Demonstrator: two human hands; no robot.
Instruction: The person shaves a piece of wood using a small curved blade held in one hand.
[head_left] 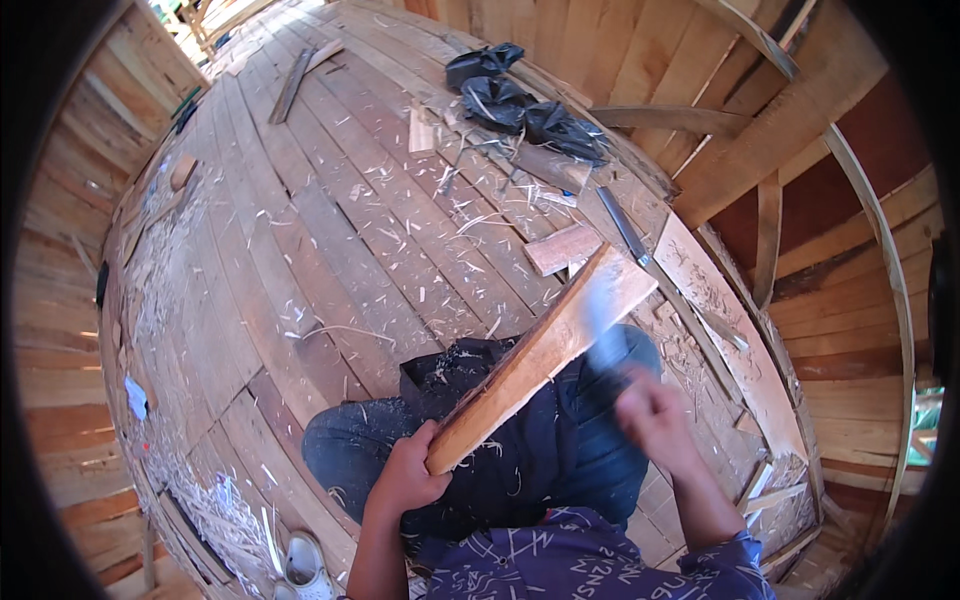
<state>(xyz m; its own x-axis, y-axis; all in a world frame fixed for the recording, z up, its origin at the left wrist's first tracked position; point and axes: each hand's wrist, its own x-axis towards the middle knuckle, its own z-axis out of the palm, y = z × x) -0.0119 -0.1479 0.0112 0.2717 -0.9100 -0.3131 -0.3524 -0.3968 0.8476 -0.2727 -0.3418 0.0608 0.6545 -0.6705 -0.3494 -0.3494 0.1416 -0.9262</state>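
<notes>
Both hands on a wooden plank, person seated on a plank floor.

Left hand [408, 472] closed around the near end of the wooden plank [545, 352], which slants up and away across the lap. Right hand [652, 415] motion-blurred, curled on a blurred pale tool [603, 318] against the plank's far part; tool kind unclear. Wood shavings [420, 215] cover the floor [300, 260] beyond the hands; black plastic bag [520, 105] far ahead.

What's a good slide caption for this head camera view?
Left hand steadies a wooden plank across the lap while the blurred right hand works a tool on it.
</notes>
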